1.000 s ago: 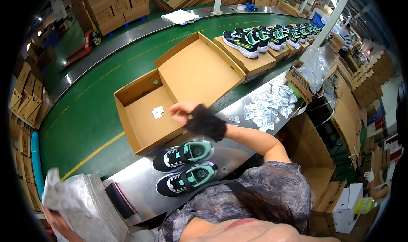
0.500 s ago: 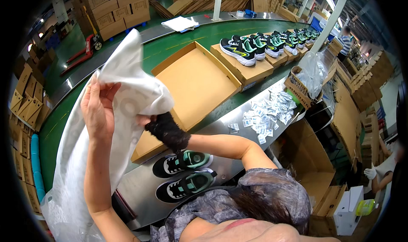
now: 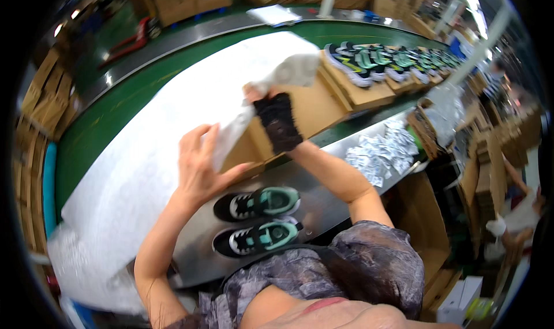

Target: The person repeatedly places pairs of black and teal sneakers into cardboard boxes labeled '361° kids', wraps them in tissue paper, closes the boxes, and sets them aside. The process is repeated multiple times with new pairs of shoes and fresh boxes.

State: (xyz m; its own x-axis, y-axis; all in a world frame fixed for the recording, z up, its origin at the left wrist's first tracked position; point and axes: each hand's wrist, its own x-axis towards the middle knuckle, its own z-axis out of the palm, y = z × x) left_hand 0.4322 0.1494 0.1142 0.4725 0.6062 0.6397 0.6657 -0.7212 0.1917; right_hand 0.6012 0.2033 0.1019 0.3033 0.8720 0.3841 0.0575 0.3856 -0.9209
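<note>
A large white sheet of wrapping paper (image 3: 144, 133) stretches from the left edge of the bench across an open cardboard shoe box (image 3: 314, 104), covering much of it. My right hand (image 3: 277, 116), in a black fingerless glove, pinches the paper's edge above the box. Bare and with fingers spread, my left hand (image 3: 199, 159) is beside the paper's near edge; its thumb points toward the box's near corner. Close to my body, a black and mint sneaker (image 3: 257, 203) lies alongside its mate (image 3: 257, 237) on the metal bench (image 3: 323, 205).
Small white packets (image 3: 384, 153) are heaped on the bench at right, near a carton holding clear plastic bags (image 3: 447, 112). More sneakers (image 3: 375, 63) stand on boxes along the green conveyor (image 3: 109, 112). At far right another person's gloved hand (image 3: 496, 226) shows.
My right hand has carried the paper's edge away from me and rightward over the box. My left hand has let go of the paper, opened and come nearer and rightward.
</note>
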